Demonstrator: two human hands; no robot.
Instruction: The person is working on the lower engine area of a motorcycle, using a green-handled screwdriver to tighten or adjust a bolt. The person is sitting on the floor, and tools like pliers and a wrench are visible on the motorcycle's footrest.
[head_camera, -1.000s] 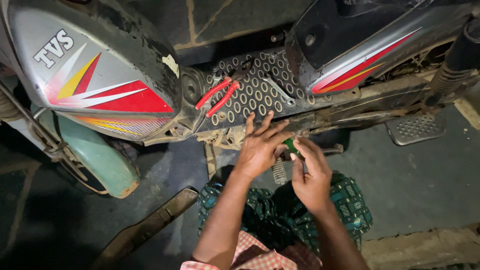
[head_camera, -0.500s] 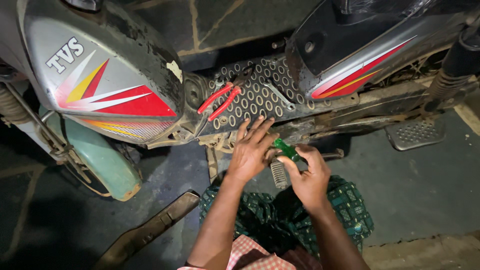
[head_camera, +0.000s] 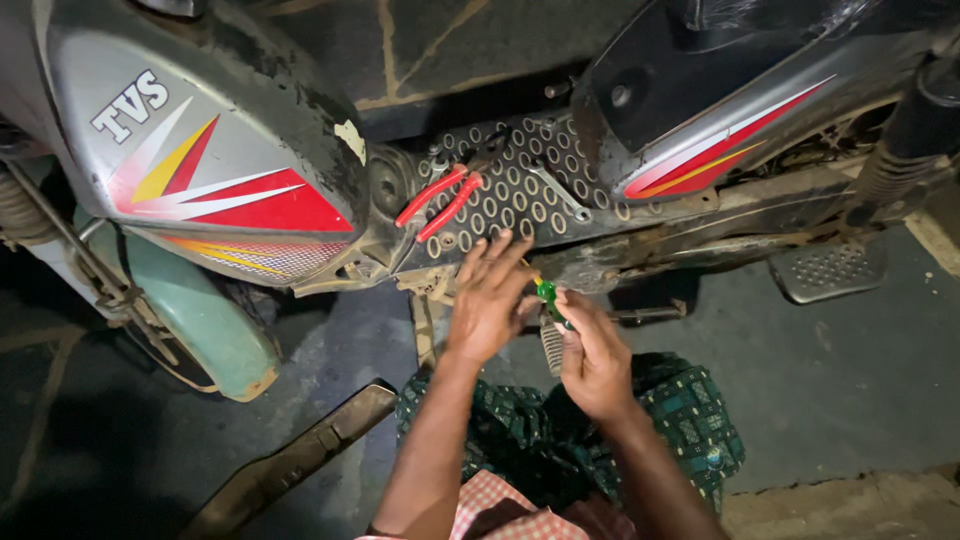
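I am holding a screwdriver (head_camera: 547, 296) — short, with a shiny green handle and a yellowish shaft — just under the edge of the scooter's perforated footboard (head_camera: 520, 195). My right hand (head_camera: 592, 352) is closing its grip around the handle; my left hand (head_camera: 490, 297) is resting open beside it, fingers spread against the footboard's edge. Red-handled pliers (head_camera: 440, 203) and a spanner (head_camera: 558, 192) are lying on the footboard. Compared with half a second ago, both hands are sitting slightly lower — the grip unchanged.

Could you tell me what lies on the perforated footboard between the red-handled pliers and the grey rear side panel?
In the head view, a metal spanner lies on the perforated footboard, between the red-handled pliers and the grey rear side panel.
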